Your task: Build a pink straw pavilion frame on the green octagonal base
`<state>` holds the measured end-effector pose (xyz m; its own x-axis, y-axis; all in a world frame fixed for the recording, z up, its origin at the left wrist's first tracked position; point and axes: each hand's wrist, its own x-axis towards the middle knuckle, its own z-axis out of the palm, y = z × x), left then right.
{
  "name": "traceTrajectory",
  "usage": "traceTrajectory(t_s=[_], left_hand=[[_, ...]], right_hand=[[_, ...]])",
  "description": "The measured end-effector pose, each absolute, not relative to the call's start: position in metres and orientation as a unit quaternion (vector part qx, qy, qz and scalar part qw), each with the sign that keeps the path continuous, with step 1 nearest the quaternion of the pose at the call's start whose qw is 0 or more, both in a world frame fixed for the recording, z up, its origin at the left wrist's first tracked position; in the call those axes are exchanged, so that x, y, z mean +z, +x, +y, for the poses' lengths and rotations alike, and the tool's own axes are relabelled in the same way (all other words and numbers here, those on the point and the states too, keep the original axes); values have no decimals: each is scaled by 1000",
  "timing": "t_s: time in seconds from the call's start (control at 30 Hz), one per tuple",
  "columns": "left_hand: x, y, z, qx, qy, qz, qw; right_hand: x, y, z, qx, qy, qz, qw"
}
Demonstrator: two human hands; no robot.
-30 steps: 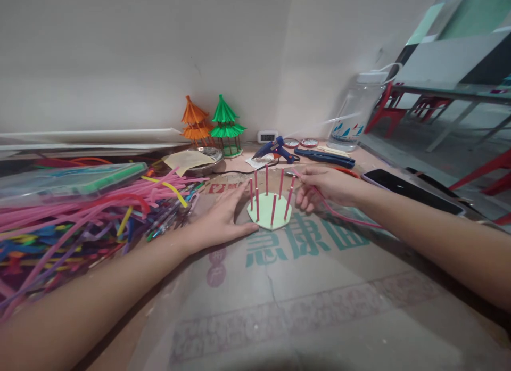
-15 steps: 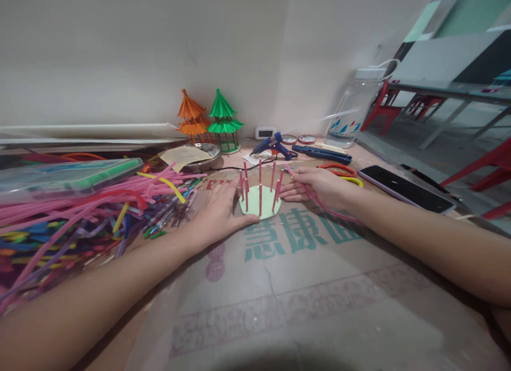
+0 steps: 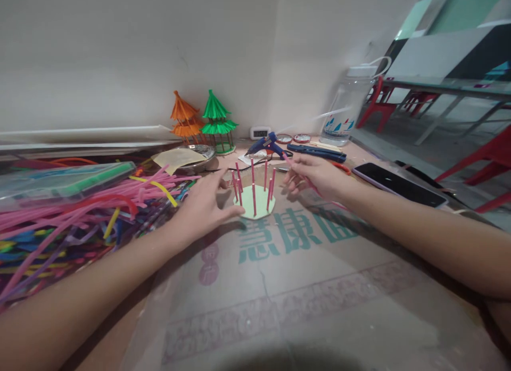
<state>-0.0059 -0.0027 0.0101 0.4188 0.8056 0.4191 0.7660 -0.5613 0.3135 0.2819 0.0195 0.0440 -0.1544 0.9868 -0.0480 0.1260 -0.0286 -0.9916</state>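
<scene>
At the centre of my dial, twelve o'clock toward the wall (image 3: 120, 57), sits the pale green base (image 3: 261, 203), flat on the printed sheet (image 3: 239, 307), with pink posts (image 3: 254, 199) standing upright around its rim. Over at nine o'clock, I've got the left hand (image 3: 202, 203) curved beside it, fingers spread, nothing gripped; the thumb reaches the edge at eight, though I can't tell whether it touches. Across at two, the right hand (image 3: 319, 176) pinches a pink strip (image 3: 289, 161) between thumb and forefinger, other fingers loose, the strip's tip just clear of the posts. Now, handling: I'd judge that base very light, a thin, stiff plate that could skid at a nudge, so I'd steady it by the rim, on bare edge between posts. Those posts look fragile at the foot, probably quick to lean or snap off; no grabbing there. The strip looks soft and bendy, likely to droop, so close to its tip is the spot to pinch. Just past twelve, beyond the posts, lies the blue glue gun (image 3: 263, 144).
</scene>
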Motion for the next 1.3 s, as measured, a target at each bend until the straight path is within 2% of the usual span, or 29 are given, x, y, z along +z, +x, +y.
traceTrajectory(t_s=[0.07,0.13,0.23,0.37,0.53,0.77,1.3], left_hand=[[21,-11,-8,367,820,439,-9],[32,-11,-16,405,821,397,-67],[53,-1,-25,388,849,346,-93],[89,13,-18,329,877,346,-49],[109,16,-7,248,914,320,-3],[88,17,-9,286,910,299,-17],[74,29,-10,321,888,327,47]], right_hand=[[51,288,17,409,-477,-617,474],[60,292,11,300,-454,-678,495],[74,289,-1,158,-421,-764,463],[88,279,-4,48,-357,-853,377],[87,274,2,22,-314,-887,339],[72,273,-1,13,-313,-883,350],[64,271,2,-4,-277,-902,332]])
